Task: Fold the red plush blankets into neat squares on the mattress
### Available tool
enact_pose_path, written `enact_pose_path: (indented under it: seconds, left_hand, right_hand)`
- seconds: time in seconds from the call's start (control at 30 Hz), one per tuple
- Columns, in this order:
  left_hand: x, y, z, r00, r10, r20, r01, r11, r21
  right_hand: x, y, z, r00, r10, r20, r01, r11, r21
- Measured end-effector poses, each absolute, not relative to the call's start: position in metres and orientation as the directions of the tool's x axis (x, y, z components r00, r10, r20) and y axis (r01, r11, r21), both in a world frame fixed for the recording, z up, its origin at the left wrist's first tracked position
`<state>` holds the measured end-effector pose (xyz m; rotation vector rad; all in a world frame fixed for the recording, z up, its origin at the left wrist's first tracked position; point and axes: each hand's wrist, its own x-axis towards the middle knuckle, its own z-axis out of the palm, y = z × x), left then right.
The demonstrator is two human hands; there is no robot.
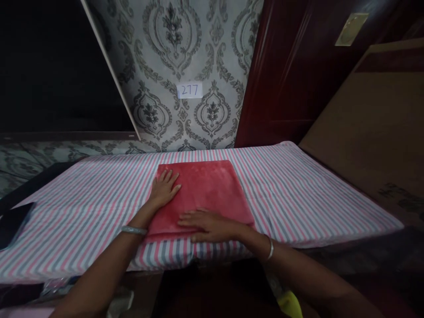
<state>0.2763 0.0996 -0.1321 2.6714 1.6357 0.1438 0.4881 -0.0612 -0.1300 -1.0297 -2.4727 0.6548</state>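
Note:
A folded red plush cloth [212,187], roughly square, lies flat on the striped tablecloth [285,190]. My left hand [164,189] rests on its left side near the far corner, fingers spread and pointing away from me. Across the near edge of the cloth lies my right hand [208,225], flat, with its fingers stretched to the left and the thumb toward me. Both palms press on the plush surface and neither hand grips it. A bracelet circles each wrist.
A dark television screen [59,70] stands behind the table at left. A large cardboard box [374,128] leans in at right beside a dark red door panel [281,66]. A dark flat object [13,225] lies at the table's left end. A paper marked 277 [190,90] is on the wall.

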Motion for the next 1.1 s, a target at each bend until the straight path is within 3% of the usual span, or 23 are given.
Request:
enact_pose_path:
  seconds: [0.07, 0.13, 0.23, 0.37, 0.6, 1.1]
  left_hand:
    - [0.282, 0.102, -0.116, 0.442, 0.897, 0.006, 0.897, -0.442, 0.032]
    - [0.292, 0.107, -0.098, 0.431, 0.903, -0.004, 0.902, -0.43, 0.022]
    - [0.31, 0.115, -0.081, 0.38, 0.922, 0.068, 0.924, -0.382, 0.017]
    - [0.323, 0.121, -0.093, 0.291, 0.954, 0.072, 0.957, -0.291, -0.012]
    - [0.313, 0.126, -0.132, 0.264, 0.963, 0.053, 0.963, -0.266, 0.034]
    - [0.314, 0.122, -0.132, 0.281, 0.956, 0.085, 0.957, -0.286, 0.052]
  right_hand:
    - [0.502, -0.041, -0.112, -0.548, 0.802, 0.239, 0.584, 0.571, -0.577]
    - [0.515, -0.009, -0.091, -0.353, 0.893, 0.278, 0.715, 0.45, -0.535]
    - [0.528, 0.039, -0.072, -0.082, 0.975, 0.208, 0.881, 0.169, -0.442]
    - [0.531, 0.068, -0.092, 0.167, 0.975, 0.149, 0.932, -0.107, -0.346]
    - [0.532, 0.063, -0.152, 0.172, 0.964, 0.202, 0.96, -0.118, -0.253]
    - [0.537, 0.065, -0.159, 0.164, 0.962, 0.217, 0.967, -0.113, -0.229]
